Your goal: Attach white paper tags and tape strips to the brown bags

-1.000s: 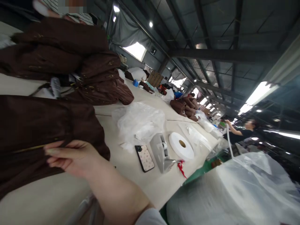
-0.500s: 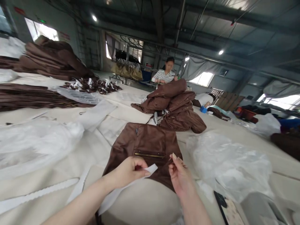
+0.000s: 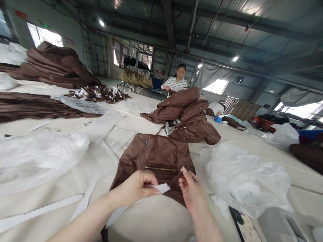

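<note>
The near edge of the brown bag [image 3: 161, 151] is overlapped by the hands; its far edge is separated by a narrow band of surface [image 3: 234, 136] from the heap of brown bags [image 3: 186, 111]. A further gap is shown between the bag's right edge and the right plastic sheet [image 3: 247, 178]. To the left, room is bounded by the left plastic sheet [image 3: 50, 151] and a scalloped white band [image 3: 42, 211].

Counted: one bag laid out, one zipper [image 3: 159, 168] across its front, two large crumpled plastic sheets, one phone [image 3: 244, 226]. The heaped bags cannot be counted reliably.

The bag is positioned just beyond the hands, between and ahead of them. The left hand [image 3: 142, 185] is closed in a pinch, with a white strip [image 3: 164, 187] gripped and its end projecting rightward. The right hand [image 3: 190, 190] is partly curled, with a narrow brown strap [image 3: 176, 179] pinched at the fingertips. The strap's free end is directed toward the white strip; contact cannot be confirmed.
</note>
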Tool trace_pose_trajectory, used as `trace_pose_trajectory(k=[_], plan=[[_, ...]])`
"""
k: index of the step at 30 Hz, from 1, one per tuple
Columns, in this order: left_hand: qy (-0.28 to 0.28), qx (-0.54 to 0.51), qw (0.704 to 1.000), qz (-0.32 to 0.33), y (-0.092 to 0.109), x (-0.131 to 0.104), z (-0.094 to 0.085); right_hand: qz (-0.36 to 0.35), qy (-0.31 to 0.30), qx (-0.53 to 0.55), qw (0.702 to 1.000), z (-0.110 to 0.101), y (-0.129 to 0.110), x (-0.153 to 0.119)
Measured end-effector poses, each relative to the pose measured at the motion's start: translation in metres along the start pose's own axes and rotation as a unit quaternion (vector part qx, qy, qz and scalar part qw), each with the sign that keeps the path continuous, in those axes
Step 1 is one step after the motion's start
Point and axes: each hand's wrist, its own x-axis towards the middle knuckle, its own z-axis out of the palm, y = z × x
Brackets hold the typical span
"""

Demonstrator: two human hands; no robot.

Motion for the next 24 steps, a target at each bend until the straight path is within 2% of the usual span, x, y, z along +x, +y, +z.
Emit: trace_pose_trajectory(k=[6,11,17,24], plan=[[0.028,0.033,0.999,-0.006,0.002,-0.001,-0.002,-0.004,-0.002,-0.008,1.0,0.0,0.001,0.002],[0.021,0.049,0.998,-0.016,0.003,-0.002,-0.002,-0.028,-0.016,-0.025,0.999,0.0,0.004,0.0],[0.02,0.102,0.995,-0.014,0.01,-0.003,0.002,-0.045,0.001,-0.086,0.995,0.003,0.009,-0.001],[0.033,0.123,0.991,-0.038,0.008,-0.002,0.003,-0.114,0.008,-0.189,0.975,-0.002,0.012,0.002]])
